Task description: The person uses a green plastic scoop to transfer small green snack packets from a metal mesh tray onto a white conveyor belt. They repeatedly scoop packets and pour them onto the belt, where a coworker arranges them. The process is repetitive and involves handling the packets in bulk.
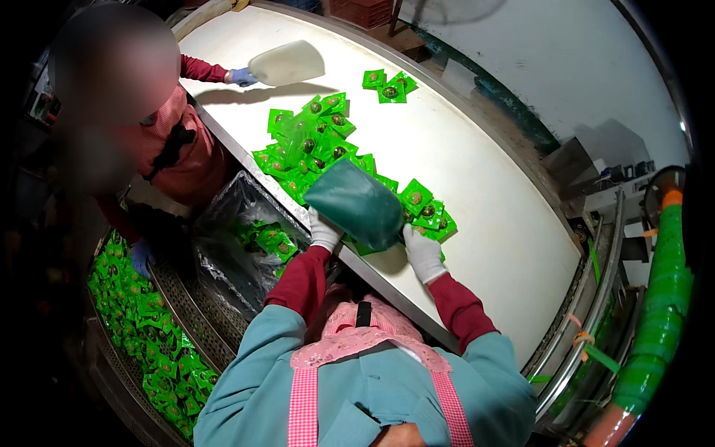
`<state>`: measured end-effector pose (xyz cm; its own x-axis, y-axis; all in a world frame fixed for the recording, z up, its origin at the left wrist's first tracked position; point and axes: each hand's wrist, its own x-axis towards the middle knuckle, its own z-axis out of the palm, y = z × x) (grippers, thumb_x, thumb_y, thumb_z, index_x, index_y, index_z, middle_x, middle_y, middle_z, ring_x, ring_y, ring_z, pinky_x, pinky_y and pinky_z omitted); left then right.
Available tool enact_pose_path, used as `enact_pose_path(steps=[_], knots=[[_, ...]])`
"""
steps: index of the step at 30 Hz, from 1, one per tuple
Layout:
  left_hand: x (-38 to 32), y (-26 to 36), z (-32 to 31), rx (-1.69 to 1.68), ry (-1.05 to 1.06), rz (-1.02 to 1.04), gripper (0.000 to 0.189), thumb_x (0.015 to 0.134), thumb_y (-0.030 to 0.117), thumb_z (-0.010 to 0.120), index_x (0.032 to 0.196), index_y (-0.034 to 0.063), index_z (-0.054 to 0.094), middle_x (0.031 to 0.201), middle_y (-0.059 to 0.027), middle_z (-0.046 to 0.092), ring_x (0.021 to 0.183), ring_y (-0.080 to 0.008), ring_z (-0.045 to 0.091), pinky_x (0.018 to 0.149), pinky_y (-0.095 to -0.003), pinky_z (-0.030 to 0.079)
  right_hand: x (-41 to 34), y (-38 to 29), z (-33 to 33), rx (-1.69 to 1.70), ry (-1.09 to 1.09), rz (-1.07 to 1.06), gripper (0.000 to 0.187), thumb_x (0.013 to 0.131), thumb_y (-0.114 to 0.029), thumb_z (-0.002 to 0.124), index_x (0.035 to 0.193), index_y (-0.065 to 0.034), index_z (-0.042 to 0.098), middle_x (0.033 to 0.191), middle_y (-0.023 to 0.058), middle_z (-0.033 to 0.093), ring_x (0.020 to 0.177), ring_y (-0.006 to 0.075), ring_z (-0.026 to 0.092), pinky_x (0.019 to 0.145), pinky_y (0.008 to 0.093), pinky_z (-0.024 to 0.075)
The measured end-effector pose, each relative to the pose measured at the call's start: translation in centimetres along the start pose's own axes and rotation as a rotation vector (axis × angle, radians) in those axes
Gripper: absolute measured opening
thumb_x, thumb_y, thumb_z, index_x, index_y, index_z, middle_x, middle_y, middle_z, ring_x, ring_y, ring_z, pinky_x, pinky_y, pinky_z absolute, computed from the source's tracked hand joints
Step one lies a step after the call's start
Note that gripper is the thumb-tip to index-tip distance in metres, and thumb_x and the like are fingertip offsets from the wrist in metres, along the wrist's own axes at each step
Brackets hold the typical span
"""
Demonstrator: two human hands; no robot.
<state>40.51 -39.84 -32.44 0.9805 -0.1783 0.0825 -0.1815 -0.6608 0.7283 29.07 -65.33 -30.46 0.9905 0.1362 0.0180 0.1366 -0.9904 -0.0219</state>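
Observation:
A dark green plastic scoop is held level over the near edge of the white table, among small green packets. My left hand, in a white glove, touches the scoop's near left side. At its right end is my right hand, also gloved, with its fingers closed at the narrow end, where the handle is mostly hidden. More green packets lie just beyond my right hand. Some packets show under the scoop's near rim. Three or so packets lie apart near the far edge.
The white table has a metal rim. At the left a co-worker holds a pale scoop over it. Below the near edge a clear plastic bag holds green packets, beside a perforated metal tray and a heap of packets. Metal rails stand right.

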Motion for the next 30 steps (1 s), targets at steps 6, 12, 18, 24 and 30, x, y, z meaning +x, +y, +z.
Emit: enact_pose_path(steps=[6, 12, 18, 24, 30], knots=[[-3.2, -3.0, -0.9, 0.163, 0.208, 0.222, 0.042, 0.079, 0.014, 0.065, 0.119, 0.0035, 0.057, 0.129, -0.0172, 0.049, 0.120, -0.0373, 0.045, 0.103, -0.0469, 0.037, -12.1, 4.1, 4.5, 0.198, -0.053, 0.806, 0.030, 0.093, -0.020, 0.052, 0.119, -0.0057, 0.050, 0.085, 0.0173, 0.066, 0.071, 0.0351, 0.067, 0.059, 0.0468, 0.0513], [-11.0, -4.3, -4.7, -0.020, 0.230, 0.171, 0.033, 0.081, 0.009, 0.062, 0.114, 0.0048, 0.060, 0.126, -0.0146, 0.052, 0.118, -0.0354, 0.047, 0.102, -0.0442, 0.039, -13.3, 0.7, 7.8, 0.216, -0.057, 0.943, 0.030, 0.093, -0.022, 0.054, 0.114, -0.0045, 0.044, 0.082, 0.0208, 0.065, 0.075, 0.0373, 0.068, 0.061, 0.0457, 0.0541], [-15.1, -9.7, -9.3, 0.017, 0.284, 0.128, 0.037, 0.080, 0.008, 0.062, 0.117, 0.0043, 0.058, 0.128, -0.0157, 0.052, 0.119, -0.0352, 0.047, 0.103, -0.0436, 0.038, -3.1, -10.6, 4.5, 0.426, -0.118, 0.732, 0.027, 0.094, -0.022, 0.052, 0.109, -0.0043, 0.037, 0.085, 0.0265, 0.067, 0.079, 0.0416, 0.067, 0.067, 0.0512, 0.0531], [-7.6, -10.1, -10.0, -0.023, 0.314, 0.166, 0.041, 0.086, 0.012, 0.059, 0.125, 0.0027, 0.053, 0.129, -0.0176, 0.053, 0.121, -0.0344, 0.049, 0.103, -0.0431, 0.038, -0.4, -11.1, 5.2, 0.264, -0.112, 0.543, 0.034, 0.094, -0.030, 0.052, 0.112, -0.0049, 0.039, 0.081, 0.0224, 0.066, 0.074, 0.0425, 0.065, 0.065, 0.0529, 0.0509], [8.5, -10.4, -8.9, 0.126, 0.488, 0.297, 0.042, 0.090, 0.023, 0.061, 0.124, 0.0000, 0.053, 0.124, -0.0206, 0.057, 0.116, -0.0367, 0.053, 0.100, -0.0453, 0.041, -6.3, -4.8, -5.7, 0.654, 0.235, 0.455, 0.032, 0.096, -0.028, 0.053, 0.116, -0.0036, 0.049, 0.093, 0.0280, 0.063, 0.088, 0.0499, 0.059, 0.073, 0.0545, 0.0454]])
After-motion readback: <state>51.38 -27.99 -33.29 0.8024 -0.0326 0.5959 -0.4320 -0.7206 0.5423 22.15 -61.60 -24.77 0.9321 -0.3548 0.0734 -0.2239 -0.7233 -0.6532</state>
